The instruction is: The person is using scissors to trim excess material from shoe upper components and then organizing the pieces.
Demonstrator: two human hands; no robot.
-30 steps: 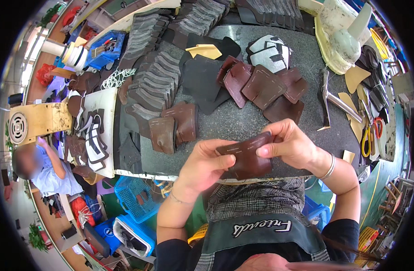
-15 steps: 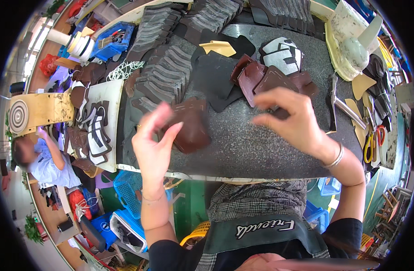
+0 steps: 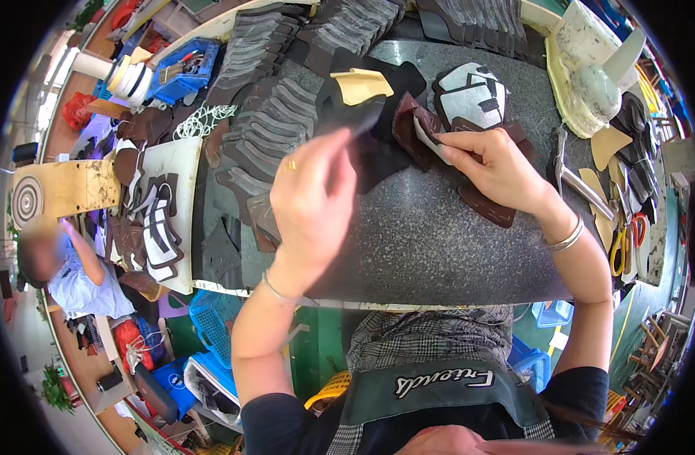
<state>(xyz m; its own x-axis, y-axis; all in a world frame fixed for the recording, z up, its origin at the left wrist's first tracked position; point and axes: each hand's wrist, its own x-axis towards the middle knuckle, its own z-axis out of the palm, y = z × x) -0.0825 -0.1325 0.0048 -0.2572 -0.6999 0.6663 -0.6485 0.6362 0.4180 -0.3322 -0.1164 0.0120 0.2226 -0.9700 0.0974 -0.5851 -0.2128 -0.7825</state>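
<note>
A: What is held by the left hand (image 3: pixel 311 199)?

B: A thin dark tool (image 3: pixel 356 127), blurred, is pinched between the thumb and the fingertips, which are closed on it. The hand is raised above the speckled grey slab (image 3: pixel 431 243), near rows of dark grey leather pieces (image 3: pixel 268 136). What kind of tool it is cannot be told.

A: And the right hand (image 3: pixel 495 171)?

B: Its fingers are closed on the edge of a dark brown leather piece (image 3: pixel 409 129), whose pale underside is turned up at the fingertips. That piece lies on top of a small pile of brown pieces (image 3: pixel 487 206) at the far middle of the slab; part of the pile is covered by the palm.

A: What else is seen around the hands?

B: A tan cut piece (image 3: pixel 362 85) is laid on black material just beyond the tool. A black-and-white patterned piece (image 3: pixel 472 95) is set just behind the right hand. A hammer (image 3: pixel 578 178) rests to the right of the wrist, and yellow-handled scissors (image 3: pixel 619 246) are seen nearer the slab's right edge. A white board (image 3: pixel 169 216) bearing dark cut shapes sits at the left. Another person (image 3: pixel 74 269) is seated well off to the left, below the bench.
</note>
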